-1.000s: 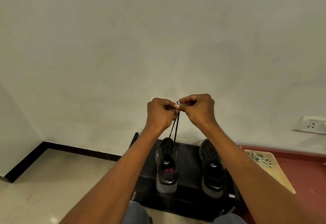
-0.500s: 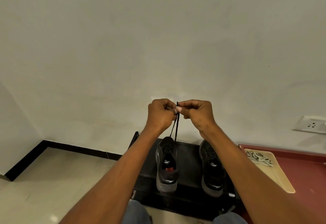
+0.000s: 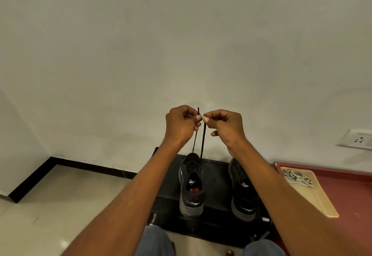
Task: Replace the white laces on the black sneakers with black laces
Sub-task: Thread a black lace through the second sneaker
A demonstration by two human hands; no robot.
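A black low tabletop (image 3: 217,179) stands against the wall with both black sneakers on it, toes toward the wall. Beside it to the right is a red surface (image 3: 354,195) carrying a cream tray (image 3: 314,201), and in the tray lies a tangle of white laces (image 3: 297,178), so the old laces look to be already out of the shoes.

The left sneaker (image 3: 191,185) is the one being worked on; the right sneaker (image 3: 242,189) sits apart from it, partly hidden behind the right forearm, and its lacing is too dark to read for certain.

Both hands are raised above the left sneaker. The left hand (image 3: 181,123) is curled, pinching one end of the black lace (image 3: 203,141) between thumb and finger; the right hand (image 3: 226,123) pinches the other strand just beside it. Two strands run down taut from the fingers to the upper eyelets.

Compared with a second ago, the hands have drawn slightly apart and the right hand's little finger has loosened, while one lace tip now stands up clear between them. That suggests the ends are being evened out, so lacing on this shoe seems nearly finished, with tying likely next.
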